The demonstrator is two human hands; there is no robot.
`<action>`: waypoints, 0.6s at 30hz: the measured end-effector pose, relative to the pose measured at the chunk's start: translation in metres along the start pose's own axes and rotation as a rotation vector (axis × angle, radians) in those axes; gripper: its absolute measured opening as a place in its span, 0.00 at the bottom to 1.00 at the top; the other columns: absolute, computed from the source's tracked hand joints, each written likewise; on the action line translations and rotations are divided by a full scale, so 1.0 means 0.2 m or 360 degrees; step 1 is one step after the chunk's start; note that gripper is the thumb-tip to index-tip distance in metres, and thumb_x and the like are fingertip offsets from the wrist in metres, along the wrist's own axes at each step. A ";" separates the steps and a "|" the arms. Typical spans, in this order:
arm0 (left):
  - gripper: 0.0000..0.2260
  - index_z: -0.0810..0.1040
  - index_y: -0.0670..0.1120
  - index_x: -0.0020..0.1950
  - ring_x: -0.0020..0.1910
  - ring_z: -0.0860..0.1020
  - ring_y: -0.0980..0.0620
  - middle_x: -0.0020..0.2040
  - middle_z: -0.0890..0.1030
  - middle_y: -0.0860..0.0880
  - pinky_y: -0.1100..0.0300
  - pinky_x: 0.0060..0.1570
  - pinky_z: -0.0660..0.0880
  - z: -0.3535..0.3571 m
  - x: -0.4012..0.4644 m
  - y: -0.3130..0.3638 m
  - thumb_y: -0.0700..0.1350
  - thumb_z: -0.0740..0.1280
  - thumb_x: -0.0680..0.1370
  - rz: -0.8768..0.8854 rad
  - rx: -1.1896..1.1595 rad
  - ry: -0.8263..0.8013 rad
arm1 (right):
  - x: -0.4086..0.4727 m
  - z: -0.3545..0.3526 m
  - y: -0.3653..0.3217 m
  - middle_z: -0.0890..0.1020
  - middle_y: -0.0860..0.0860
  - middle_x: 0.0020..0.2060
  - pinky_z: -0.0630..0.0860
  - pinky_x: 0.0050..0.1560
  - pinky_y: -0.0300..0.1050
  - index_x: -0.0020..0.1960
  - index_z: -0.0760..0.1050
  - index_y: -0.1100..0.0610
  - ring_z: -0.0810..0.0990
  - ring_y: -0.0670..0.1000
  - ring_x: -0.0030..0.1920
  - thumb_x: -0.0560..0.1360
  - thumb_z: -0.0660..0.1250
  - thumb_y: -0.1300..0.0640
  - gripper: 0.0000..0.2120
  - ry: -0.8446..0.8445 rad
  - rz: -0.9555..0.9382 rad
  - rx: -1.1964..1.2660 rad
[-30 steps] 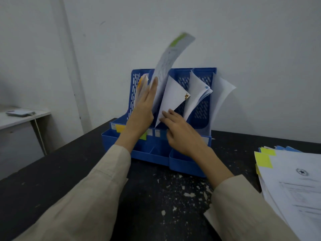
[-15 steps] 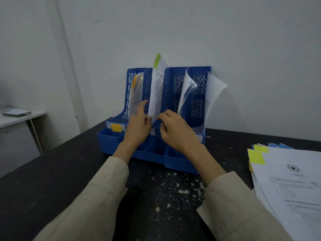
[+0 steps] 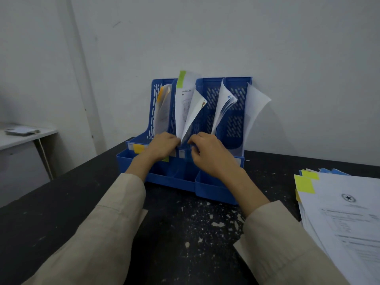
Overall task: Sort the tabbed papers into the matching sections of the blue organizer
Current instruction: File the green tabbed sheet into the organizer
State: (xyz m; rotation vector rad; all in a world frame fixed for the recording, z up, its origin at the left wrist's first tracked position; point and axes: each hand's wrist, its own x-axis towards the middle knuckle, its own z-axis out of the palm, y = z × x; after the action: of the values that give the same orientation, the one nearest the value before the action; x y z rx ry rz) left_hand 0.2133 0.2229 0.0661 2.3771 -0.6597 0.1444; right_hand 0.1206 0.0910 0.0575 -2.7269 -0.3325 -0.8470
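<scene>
Seating the green-tabbed sheet (image 3: pixel 183 103) in the second slot from the left of the blue organizer (image 3: pixel 218 188).

We had both hands pinched at the sheet's bottom edge, left hand (image 3: pixel 162 146) and right hand (image 3: pixel 207 153) about equally near; the thin, floppy paper rose from the grip with its long axis upright, green tab topmost, a neighbouring sheet curling off rightward. The perforated hard-plastic dividers flanked it. The unsorted stack (image 3: pixel 345 219) lay well to the right of the right hand, so we judged that hand should fetch next.
</scene>
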 end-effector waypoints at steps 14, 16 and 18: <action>0.21 0.58 0.45 0.29 0.28 0.62 0.51 0.27 0.62 0.47 0.55 0.35 0.58 0.09 0.04 0.04 0.46 0.56 0.82 0.0083 0.0001 0.0392 | 0.01 -0.01 0.01 0.79 0.60 0.44 0.75 0.43 0.52 0.50 0.75 0.64 0.75 0.57 0.41 0.75 0.57 0.65 0.10 -0.0039 0.0047 0.0056; 0.22 0.59 0.45 0.28 0.28 0.63 0.50 0.27 0.63 0.48 0.55 0.34 0.58 0.11 0.03 0.03 0.48 0.55 0.83 0.0044 -0.0024 0.0465 | 0.01 -0.01 0.01 0.79 0.60 0.43 0.75 0.44 0.53 0.49 0.75 0.65 0.76 0.57 0.41 0.75 0.57 0.65 0.09 -0.0027 0.0046 0.0067; 0.23 0.60 0.44 0.28 0.30 0.66 0.48 0.27 0.65 0.47 0.55 0.34 0.60 0.13 0.03 0.02 0.50 0.55 0.83 0.0003 -0.0064 0.0517 | 0.01 -0.01 0.01 0.79 0.60 0.43 0.75 0.43 0.53 0.48 0.75 0.65 0.76 0.57 0.41 0.75 0.57 0.65 0.09 -0.0022 0.0042 0.0074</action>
State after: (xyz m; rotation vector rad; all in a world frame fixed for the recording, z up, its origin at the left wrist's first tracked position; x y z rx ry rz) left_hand 0.2140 0.2013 0.0498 2.2449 -0.5035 0.5012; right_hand 0.1210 0.0882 0.0602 -2.6892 -0.3139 -0.8040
